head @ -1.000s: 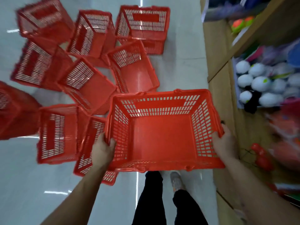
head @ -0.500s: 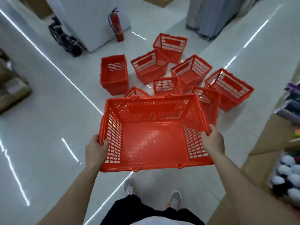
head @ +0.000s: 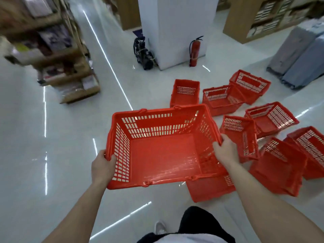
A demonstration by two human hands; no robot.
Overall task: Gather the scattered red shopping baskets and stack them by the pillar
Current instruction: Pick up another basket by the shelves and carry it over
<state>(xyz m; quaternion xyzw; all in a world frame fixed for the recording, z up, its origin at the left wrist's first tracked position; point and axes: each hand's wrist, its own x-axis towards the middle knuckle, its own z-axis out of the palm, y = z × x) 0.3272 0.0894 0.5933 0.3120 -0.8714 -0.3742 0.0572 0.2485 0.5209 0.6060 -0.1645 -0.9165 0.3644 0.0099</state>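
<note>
Held basket (head: 163,151): upright, empty, off the floor (head: 52,172), carried between both hands. Left hand (head: 102,166) fingers clenched over left rim; right hand (head: 227,151) fingers clenched over right rim. Scattered baskets (head: 273,120): on floor, right and beyond. Farther: white pillar (head: 177,28), fire extinguisher (head: 194,51) beside its base.

Bright glare streaks on floor (head: 52,137); blurred edges.
</note>
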